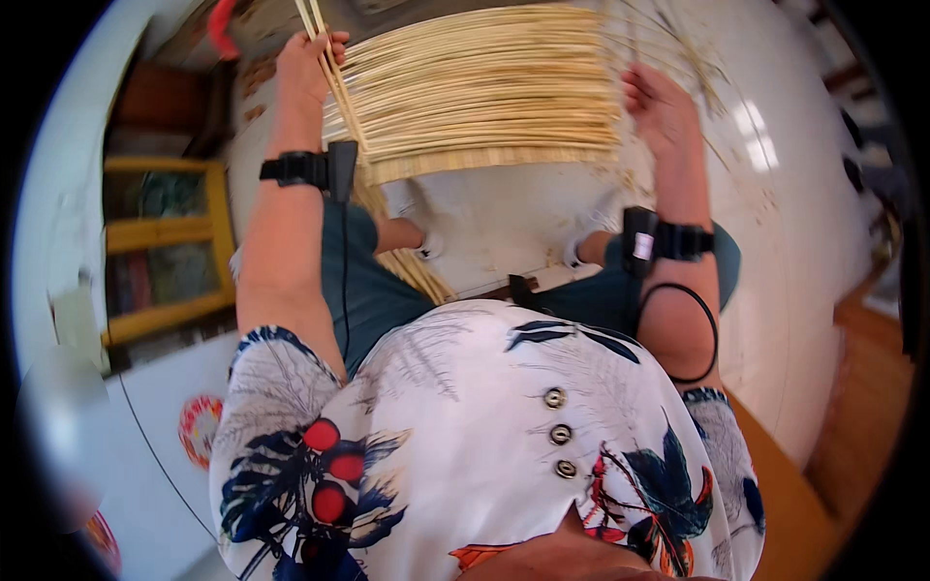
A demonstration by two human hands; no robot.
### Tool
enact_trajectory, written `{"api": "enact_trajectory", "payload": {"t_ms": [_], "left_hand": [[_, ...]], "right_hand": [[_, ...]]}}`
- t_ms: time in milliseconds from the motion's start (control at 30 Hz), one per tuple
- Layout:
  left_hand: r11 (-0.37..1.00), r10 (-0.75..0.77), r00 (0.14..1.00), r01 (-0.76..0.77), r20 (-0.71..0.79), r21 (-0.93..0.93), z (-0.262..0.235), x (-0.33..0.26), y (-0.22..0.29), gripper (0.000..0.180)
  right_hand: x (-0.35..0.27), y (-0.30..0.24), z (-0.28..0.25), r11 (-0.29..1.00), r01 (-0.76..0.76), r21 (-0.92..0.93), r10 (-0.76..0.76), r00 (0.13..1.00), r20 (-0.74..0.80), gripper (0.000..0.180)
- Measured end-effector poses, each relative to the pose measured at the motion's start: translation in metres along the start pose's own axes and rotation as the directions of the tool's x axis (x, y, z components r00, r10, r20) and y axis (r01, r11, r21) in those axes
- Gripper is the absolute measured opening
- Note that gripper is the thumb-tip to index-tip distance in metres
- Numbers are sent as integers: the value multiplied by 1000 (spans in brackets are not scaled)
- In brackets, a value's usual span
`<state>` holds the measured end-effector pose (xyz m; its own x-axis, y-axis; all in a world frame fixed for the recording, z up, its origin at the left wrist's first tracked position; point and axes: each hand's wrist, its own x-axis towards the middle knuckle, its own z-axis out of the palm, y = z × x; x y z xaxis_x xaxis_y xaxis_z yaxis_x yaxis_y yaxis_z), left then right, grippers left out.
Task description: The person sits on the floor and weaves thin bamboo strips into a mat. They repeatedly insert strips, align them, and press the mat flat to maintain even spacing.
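White tiled floor (504, 208), reed mat (475, 87) between hands: left hand (305, 68) grip closed on strips (329, 58), right hand (659, 107) open atop.

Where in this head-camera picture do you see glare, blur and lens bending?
Head view: glare on the white floor at right; the yellow shelf at left looks soft and curved near the rim; black corners frame the picture; the bamboo strips and left hand look fairly sharp.

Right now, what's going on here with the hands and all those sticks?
A person is bent over a mat of thin bamboo strips laid side by side on the pale floor. The left hand grips a couple of loose strips that cross the mat's left edge. The right hand rests on the mat's right end. Both wrists wear black strapped devices.
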<state>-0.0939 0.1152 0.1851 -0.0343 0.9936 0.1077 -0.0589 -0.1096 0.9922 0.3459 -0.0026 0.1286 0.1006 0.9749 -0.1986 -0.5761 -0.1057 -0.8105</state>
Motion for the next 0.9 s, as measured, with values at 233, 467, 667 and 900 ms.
{"api": "enact_trajectory", "payload": {"t_ms": [233,467,667,900], "left_hand": [[799,-3,895,270,-445,538,-186,-85,61,11],[591,-233,794,574,-562,567,-243,-242,-58,10],[792,-485,668,609,-564,40,-319,-273,-144,36],[763,36,884,276,-465,584,-223,-185,-56,46]], "right_hand": [[1,-1,0,999,-41,-5,40,999,-35,23],[3,-1,-19,998,-50,-35,49,998,-39,21],[27,31,-67,998,-39,-56,30,988,-154,16],[2,34,-107,989,32,-145,-109,821,-561,11]]}}
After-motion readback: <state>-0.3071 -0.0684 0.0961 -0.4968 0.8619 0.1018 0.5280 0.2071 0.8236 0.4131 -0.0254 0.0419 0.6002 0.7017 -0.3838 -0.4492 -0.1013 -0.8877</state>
